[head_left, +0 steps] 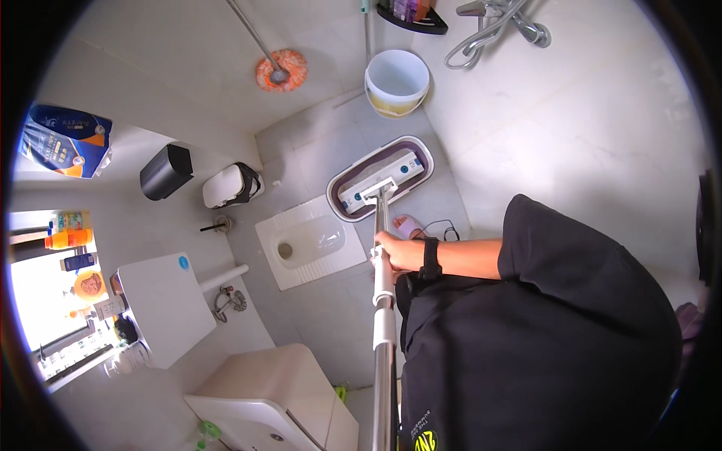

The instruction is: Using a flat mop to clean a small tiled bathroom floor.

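Note:
My right hand [400, 252], with a black band on its wrist, is closed around the pole of a flat mop [384, 331]. The pole is silver metal with white joints and runs down to the lower edge. Its long white head [381, 183], with blue round marks, lies inside an oval bucket [332, 201] with a white rim and purple-grey inside. Just beyond my hand, a foot in a pink slipper [407, 226] stands on the floor beside the bucket. My left hand is out of sight.
A white squat toilet [310, 240] is set in the tiles left of the bucket. Farther off stand a white pail [398, 83] and an orange mop [281, 71]. A white washing machine [263, 383] is at the lower left, a shower tap [496, 22] on the far wall.

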{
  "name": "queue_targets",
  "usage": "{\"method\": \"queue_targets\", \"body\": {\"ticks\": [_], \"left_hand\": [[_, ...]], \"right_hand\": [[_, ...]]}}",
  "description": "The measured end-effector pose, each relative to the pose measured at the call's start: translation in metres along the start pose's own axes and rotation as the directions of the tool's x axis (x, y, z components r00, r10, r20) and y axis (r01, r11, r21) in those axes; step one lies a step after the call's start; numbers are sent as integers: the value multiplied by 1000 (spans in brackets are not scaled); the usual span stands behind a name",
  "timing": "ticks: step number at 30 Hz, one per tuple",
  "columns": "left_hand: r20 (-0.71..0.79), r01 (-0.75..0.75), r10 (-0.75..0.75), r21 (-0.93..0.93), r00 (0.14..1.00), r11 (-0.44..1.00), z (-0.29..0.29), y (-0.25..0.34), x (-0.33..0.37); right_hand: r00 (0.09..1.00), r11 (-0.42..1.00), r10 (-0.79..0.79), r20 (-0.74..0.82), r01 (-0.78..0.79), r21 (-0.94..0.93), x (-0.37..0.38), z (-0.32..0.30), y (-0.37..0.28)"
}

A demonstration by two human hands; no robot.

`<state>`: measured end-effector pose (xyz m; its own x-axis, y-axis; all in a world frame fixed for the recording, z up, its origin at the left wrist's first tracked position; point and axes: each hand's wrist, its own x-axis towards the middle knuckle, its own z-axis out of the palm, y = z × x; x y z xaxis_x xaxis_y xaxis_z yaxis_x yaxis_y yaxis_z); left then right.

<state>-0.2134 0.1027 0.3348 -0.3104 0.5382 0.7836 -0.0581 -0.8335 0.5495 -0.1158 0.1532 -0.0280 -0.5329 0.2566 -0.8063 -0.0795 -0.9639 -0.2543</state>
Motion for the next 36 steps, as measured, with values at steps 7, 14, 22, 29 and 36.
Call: {"method": "queue_targets", "body": {"ticks": [7, 14, 22, 29, 36], "left_hand": [[-4, 48, -48, -13, 999, 999, -5, -39, 6], [-109, 122, -124, -23, 986, 992, -41, -51, -21], [-185, 152, -152, -13, 971, 988, -67, -39, -48], [-190, 63, -52, 54, 980, 997, -60, 5, -53], [-214, -42, 50, 40, 976, 998, -57, 62, -68]], "right_hand": [[999, 998, -44, 3, 44, 39, -19, 11, -33], [854, 987, -43, -519, 117, 112, 53, 40, -32], [813, 989, 65, -578, 24, 145, 75, 25, -35], [956, 985, 7, -293, 44, 166, 62, 23, -5], [936, 987, -153, -316, 130, -91, 30, 27, 29]]}}
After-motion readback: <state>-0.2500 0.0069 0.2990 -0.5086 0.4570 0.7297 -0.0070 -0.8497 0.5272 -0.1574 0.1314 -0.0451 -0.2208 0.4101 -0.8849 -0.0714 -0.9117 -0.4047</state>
